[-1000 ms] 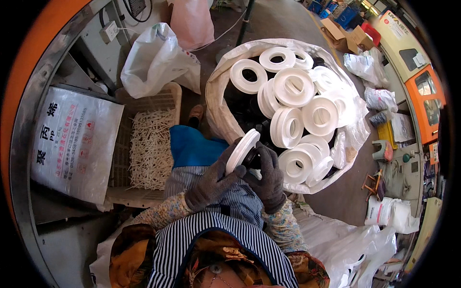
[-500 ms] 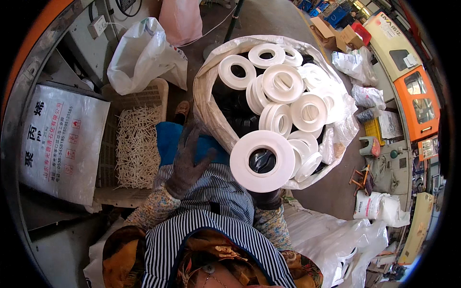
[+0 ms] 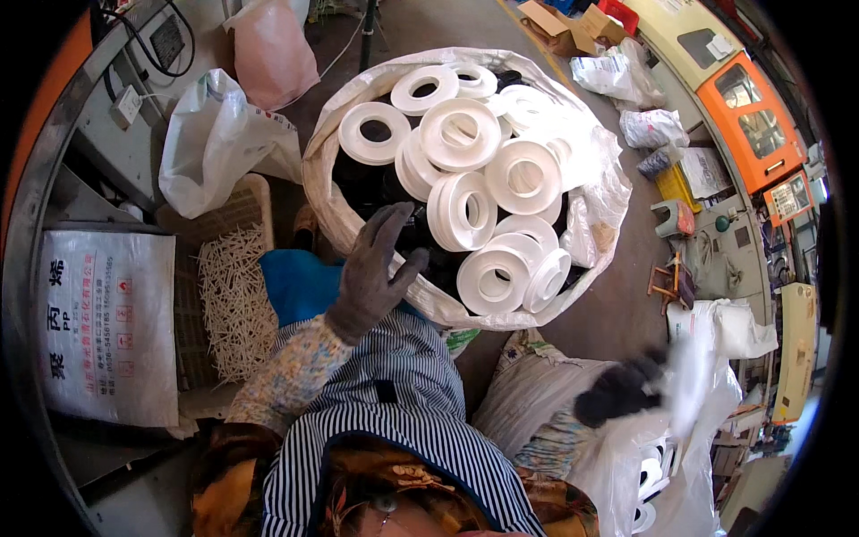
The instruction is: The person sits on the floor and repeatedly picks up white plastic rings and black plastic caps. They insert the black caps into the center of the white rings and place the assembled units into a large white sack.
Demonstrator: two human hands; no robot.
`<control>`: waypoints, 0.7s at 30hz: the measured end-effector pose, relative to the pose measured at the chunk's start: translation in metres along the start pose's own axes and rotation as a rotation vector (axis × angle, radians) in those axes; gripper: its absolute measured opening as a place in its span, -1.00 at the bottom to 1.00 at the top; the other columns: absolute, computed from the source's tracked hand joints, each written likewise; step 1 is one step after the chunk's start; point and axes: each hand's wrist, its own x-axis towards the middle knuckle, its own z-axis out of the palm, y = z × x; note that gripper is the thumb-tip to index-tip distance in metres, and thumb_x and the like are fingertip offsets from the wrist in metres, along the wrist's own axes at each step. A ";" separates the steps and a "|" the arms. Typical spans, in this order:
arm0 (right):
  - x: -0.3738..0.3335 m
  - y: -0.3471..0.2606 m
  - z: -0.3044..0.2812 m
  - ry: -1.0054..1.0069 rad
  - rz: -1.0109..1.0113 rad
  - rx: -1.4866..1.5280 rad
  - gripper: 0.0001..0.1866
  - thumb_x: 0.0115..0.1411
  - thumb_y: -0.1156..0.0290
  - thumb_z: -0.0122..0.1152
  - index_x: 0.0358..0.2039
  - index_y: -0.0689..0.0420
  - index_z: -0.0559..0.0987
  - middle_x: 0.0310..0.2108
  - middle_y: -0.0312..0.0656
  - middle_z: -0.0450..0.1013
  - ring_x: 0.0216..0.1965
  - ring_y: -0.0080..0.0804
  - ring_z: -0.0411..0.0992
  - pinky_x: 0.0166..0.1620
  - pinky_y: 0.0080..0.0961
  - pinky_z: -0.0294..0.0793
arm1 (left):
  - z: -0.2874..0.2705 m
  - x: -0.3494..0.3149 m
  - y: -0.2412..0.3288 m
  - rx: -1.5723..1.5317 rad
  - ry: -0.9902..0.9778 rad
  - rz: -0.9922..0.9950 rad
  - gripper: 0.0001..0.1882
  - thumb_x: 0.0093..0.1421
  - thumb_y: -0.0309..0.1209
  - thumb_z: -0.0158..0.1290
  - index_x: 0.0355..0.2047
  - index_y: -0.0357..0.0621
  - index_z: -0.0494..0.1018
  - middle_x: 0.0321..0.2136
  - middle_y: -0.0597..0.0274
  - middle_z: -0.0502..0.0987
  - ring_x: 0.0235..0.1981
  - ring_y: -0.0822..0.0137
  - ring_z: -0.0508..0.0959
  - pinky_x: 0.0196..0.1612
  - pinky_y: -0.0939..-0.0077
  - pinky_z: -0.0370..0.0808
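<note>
In the head view, the left hand (image 3: 376, 273), in a grey knit glove, was at the rim of a crinkled, woven white sack (image 3: 327, 219), fingers spread and released near glossy black pieces (image 3: 358, 183). Smooth, flanged white rings (image 3: 461, 134) lay heaped on top. The right hand (image 3: 624, 390), dark-gloved and blurred, was beside a smeared white piece (image 3: 687, 385) near filmy, translucent plastic (image 3: 617, 465); whether its fingers grasped that piece could not be told.

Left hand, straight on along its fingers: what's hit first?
Likely the black parts in the big sack, with white rings right beyond. Depth is unclear from one view; the left hand might pass above the parts.
</note>
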 end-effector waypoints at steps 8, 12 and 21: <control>0.046 0.070 -0.081 0.732 0.289 -1.801 -0.44 0.13 0.38 0.38 0.15 0.22 0.49 0.11 0.00 0.47 0.11 -0.11 0.46 0.18 -0.19 0.45 | 0.068 0.029 -0.018 -0.663 0.027 -0.514 -0.35 0.32 -0.29 0.14 0.32 -0.28 0.19 0.17 -0.04 0.40 0.15 0.15 0.47 0.18 0.27 0.46; 0.111 0.106 -0.122 0.195 0.212 -2.770 -0.30 0.07 0.30 0.40 0.22 0.22 0.41 0.17 0.06 0.40 0.26 0.12 0.27 0.32 -0.01 0.20 | 0.070 0.033 -0.011 -1.273 -0.092 -0.688 -0.37 0.30 -0.28 0.20 0.28 -0.23 0.24 0.11 0.12 0.47 0.12 0.24 0.49 0.14 0.37 0.49; 0.111 0.132 -0.106 -0.011 0.343 -2.082 -0.39 0.09 0.48 0.36 0.19 0.20 0.46 0.17 0.08 0.42 0.21 0.09 0.36 0.27 -0.04 0.33 | 0.002 -0.003 0.019 -1.372 0.052 -0.826 -0.30 0.21 -0.32 0.28 0.26 -0.29 0.21 0.09 0.01 0.46 0.11 0.15 0.51 0.16 0.30 0.53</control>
